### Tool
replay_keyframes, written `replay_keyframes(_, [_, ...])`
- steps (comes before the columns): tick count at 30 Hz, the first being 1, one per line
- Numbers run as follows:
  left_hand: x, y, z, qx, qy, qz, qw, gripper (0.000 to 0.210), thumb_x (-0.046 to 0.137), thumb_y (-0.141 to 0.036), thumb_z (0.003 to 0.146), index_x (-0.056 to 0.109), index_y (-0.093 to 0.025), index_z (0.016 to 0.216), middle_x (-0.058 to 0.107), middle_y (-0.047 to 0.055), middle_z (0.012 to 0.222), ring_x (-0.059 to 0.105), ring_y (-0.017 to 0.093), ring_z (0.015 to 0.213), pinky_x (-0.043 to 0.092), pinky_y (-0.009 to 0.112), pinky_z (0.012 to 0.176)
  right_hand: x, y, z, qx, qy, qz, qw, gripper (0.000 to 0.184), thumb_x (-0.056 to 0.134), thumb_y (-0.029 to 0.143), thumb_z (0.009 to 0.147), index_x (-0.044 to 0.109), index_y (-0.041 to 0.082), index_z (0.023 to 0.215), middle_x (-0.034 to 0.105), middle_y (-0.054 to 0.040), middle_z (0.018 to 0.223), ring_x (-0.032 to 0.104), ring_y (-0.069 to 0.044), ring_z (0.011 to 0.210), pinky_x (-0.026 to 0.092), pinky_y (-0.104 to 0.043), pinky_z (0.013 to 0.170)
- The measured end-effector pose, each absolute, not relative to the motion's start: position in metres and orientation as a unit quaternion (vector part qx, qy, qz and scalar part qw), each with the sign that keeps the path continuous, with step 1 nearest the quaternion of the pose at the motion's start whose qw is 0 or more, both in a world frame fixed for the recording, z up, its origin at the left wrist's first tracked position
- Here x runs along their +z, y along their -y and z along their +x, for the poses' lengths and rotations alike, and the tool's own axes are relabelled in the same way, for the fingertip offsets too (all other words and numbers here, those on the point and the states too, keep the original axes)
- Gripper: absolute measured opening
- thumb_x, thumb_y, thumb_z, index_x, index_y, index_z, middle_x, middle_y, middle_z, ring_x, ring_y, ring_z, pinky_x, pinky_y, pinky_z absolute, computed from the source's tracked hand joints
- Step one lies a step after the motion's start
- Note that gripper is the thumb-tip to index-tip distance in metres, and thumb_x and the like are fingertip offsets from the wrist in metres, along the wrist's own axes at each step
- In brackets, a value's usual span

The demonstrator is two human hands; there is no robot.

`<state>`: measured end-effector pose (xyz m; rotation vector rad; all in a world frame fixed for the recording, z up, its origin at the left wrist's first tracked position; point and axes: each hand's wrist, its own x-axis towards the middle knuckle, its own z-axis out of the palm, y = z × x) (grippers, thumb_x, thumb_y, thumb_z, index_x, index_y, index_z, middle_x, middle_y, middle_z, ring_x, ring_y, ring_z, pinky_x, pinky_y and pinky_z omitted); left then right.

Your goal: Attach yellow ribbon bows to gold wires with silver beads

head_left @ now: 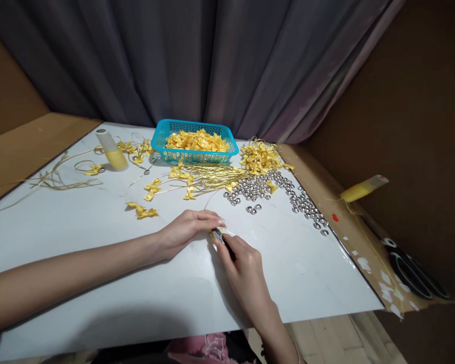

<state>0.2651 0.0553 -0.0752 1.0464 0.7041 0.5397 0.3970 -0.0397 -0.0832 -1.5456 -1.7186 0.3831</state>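
My left hand (189,227) reaches in over the white tabletop, its fingers closed in a pinch. A bit of a yellow ribbon bow (213,236) shows beneath the fingertips, and a thin cord (210,200) sticks up behind them. My right hand (244,258) is wrapped round small pliers (229,249) with a dark handle. Their metal jaws touch or nearly touch the bow at my left fingertips; the exact contact is hidden. Beyond my left hand lie loose yellow bows (147,213).
A blue basket (195,157) of yellow bows stands at the back. Beside it are gold cords (212,174), a heap of bows on cords (261,155) and silver beads (254,187). A yellow-filled bottle (114,151) stands left; scissors (409,273) hang at right.
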Motion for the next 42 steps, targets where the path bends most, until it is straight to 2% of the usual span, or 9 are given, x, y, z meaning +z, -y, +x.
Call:
replay_keyframes(13, [-0.077,-0.057,0.265,0.25,-0.329,0.486,0.77,0.009,0.071,-0.026,0.072,0.074,-0.018,0.073,0.06,0.006,0.099,0.052,0.019,0.099,0.038,0.028,0.087,-0.084,0.039,0.398,0.146,0.673,-0.607,0.397,0.02,0.044,0.017,0.092,0.061,0.013,0.083,0.056,-0.002,0.066,0.05,-0.013,0.057,0.035,-0.023,0.054])
replay_keyframes(21, [-0.075,-0.055,0.264,0.239,-0.333,0.501,0.762,0.01,0.071,-0.027,0.071,0.075,-0.018,0.073,0.056,0.006,0.104,0.048,0.02,0.107,0.032,0.027,0.093,-0.084,0.041,0.397,0.137,0.679,-0.608,0.388,0.022,0.041,0.017,0.092,0.061,0.012,0.085,0.056,-0.0031,0.066,0.049,-0.013,0.056,0.035,-0.024,0.053])
replay_keyframes(29, [-0.068,-0.062,0.263,0.241,-0.341,0.505,0.755,0.016,0.069,-0.032,0.073,0.072,-0.017,0.076,0.063,0.006,0.093,0.052,0.019,0.091,0.037,0.029,0.082,-0.081,0.042,0.403,0.154,0.667,-0.622,0.38,0.02,0.045,0.024,0.091,0.061,0.015,0.083,0.054,-0.0008,0.064,0.049,-0.013,0.056,0.037,-0.024,0.052])
replay_keyframes(33, [-0.06,-0.078,0.258,0.263,-0.401,0.581,0.657,0.025,0.062,-0.039,0.078,0.069,-0.016,0.074,0.064,0.008,0.1,0.052,0.021,0.094,0.035,0.031,0.082,-0.077,0.054,0.43,0.169,0.68,-0.637,0.322,0.018,0.048,0.027,0.091,0.063,0.016,0.09,0.056,-0.0003,0.065,0.051,-0.013,0.056,0.039,-0.024,0.052])
replay_keyframes(36, [-0.06,-0.098,0.249,0.244,-0.441,0.652,0.566,0.027,0.056,-0.04,0.081,0.068,-0.015,0.08,0.065,0.009,0.093,0.054,0.021,0.088,0.037,0.032,0.079,-0.078,0.063,0.458,0.156,0.68,-0.651,0.301,0.024,0.047,0.032,0.092,0.063,0.017,0.1,0.063,-0.0058,0.081,0.059,-0.016,0.065,0.044,-0.025,0.055])
replay_keyframes(39, [-0.061,-0.112,0.236,0.177,-0.422,0.763,0.456,0.019,0.052,-0.026,0.081,0.065,-0.015,0.09,0.064,0.009,0.091,0.056,0.023,0.084,0.039,0.034,0.075,-0.084,0.068,0.478,0.109,0.674,-0.68,0.267,0.029,0.042,0.035,0.094,0.061,0.019,0.11,0.061,-0.0086,0.091,0.06,-0.018,0.072,0.047,-0.028,0.059])
replay_keyframes(40, [-0.06,-0.113,0.232,0.161,-0.391,0.818,0.39,0.019,0.05,-0.02,0.08,0.064,-0.016,0.092,0.063,0.009,0.091,0.055,0.023,0.085,0.039,0.034,0.076,-0.086,0.068,0.482,0.092,0.676,-0.684,0.257,0.031,0.042,0.036,0.094,0.06,0.019,0.112,0.06,-0.0088,0.092,0.06,-0.02,0.075,0.047,-0.029,0.06])
replay_keyframes(42, [-0.053,-0.11,0.225,0.147,-0.338,0.861,0.35,0.021,0.052,-0.012,0.075,0.065,-0.019,0.089,0.062,0.007,0.095,0.053,0.024,0.093,0.035,0.035,0.083,-0.09,0.067,0.487,0.07,0.686,-0.684,0.236,0.033,0.041,0.037,0.095,0.059,0.019,0.115,0.057,-0.0096,0.093,0.058,-0.021,0.08,0.047,-0.031,0.064])
